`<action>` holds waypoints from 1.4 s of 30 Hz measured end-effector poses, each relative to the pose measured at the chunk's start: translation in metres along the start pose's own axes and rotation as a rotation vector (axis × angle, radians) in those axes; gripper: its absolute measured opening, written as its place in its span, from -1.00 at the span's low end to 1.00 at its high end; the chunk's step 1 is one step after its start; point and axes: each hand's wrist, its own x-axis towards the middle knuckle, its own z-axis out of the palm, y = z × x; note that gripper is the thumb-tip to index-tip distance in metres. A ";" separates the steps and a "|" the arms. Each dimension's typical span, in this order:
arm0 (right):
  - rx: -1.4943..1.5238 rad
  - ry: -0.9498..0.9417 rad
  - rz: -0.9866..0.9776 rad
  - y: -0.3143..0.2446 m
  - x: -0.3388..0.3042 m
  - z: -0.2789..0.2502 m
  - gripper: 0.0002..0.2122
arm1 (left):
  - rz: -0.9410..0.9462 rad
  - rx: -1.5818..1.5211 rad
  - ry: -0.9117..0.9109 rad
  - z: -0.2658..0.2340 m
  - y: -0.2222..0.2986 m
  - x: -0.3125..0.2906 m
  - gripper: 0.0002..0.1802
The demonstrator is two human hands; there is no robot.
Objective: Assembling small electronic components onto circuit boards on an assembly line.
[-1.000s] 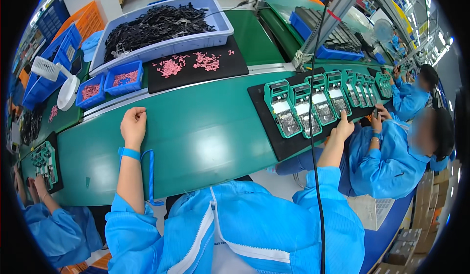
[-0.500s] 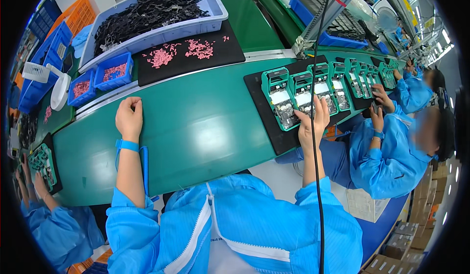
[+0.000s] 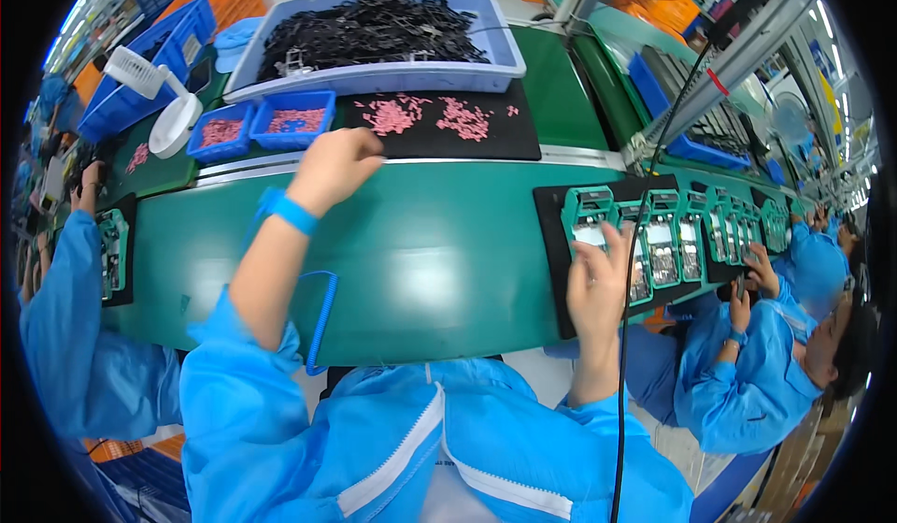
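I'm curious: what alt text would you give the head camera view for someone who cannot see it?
A person in a blue smock works at a green conveyor belt, the left hand reaching to the edge of a black mat strewn with small pink parts, the right hand resting on a green fixture holding a circuit board. Co-workers in blue sit on both sides.

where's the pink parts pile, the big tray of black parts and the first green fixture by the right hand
pink parts pile [image 3: 464, 117], head view, middle of the right heap
tray of black parts [image 3: 505, 42], head view, right wall
green fixture [image 3: 587, 207], head view, top frame
right hand [image 3: 598, 285], head view, back of the hand
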 end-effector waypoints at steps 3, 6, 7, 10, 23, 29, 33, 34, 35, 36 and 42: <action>0.206 -0.084 -0.157 -0.037 0.033 0.050 -0.89 | 0.000 0.014 -0.014 0.026 0.021 0.037 -0.83; 0.378 -0.174 0.044 -0.042 0.064 0.116 -0.90 | -0.036 -0.015 -0.022 0.081 0.010 0.068 -0.85; 0.425 -0.205 0.117 -0.039 0.075 0.136 -0.91 | -0.060 -0.008 -0.011 0.095 0.009 0.076 -0.86; 0.494 -0.092 0.282 -0.027 0.094 0.180 -0.91 | -0.119 -0.020 0.113 0.131 0.019 0.089 -0.85; 0.063 -0.010 0.019 -0.034 0.103 0.216 -0.79 | -0.047 0.277 -0.016 0.105 0.010 0.097 -0.87; 0.152 -0.092 -0.088 -0.039 0.096 0.215 -0.78 | 0.002 0.486 -0.238 0.066 0.026 0.041 -0.89; 0.121 -0.029 -0.073 -0.029 0.098 0.208 -0.80 | 0.091 0.447 -0.256 0.058 0.017 -0.023 -0.83; 0.122 0.001 -0.037 -0.027 0.099 0.208 -0.79 | 0.084 0.427 -0.279 0.059 0.015 -0.037 -0.85; 0.120 0.031 0.002 -0.022 0.099 0.209 -0.77 | 0.077 0.379 -0.248 0.060 0.016 -0.047 -0.86; 0.102 0.049 0.025 -0.018 0.100 0.210 -0.76 | 0.072 0.330 -0.217 0.062 0.017 -0.056 -0.88; 0.027 -0.014 -0.072 -0.033 0.100 0.211 -0.74 | 0.051 0.025 -0.033 0.071 0.018 -0.081 -0.92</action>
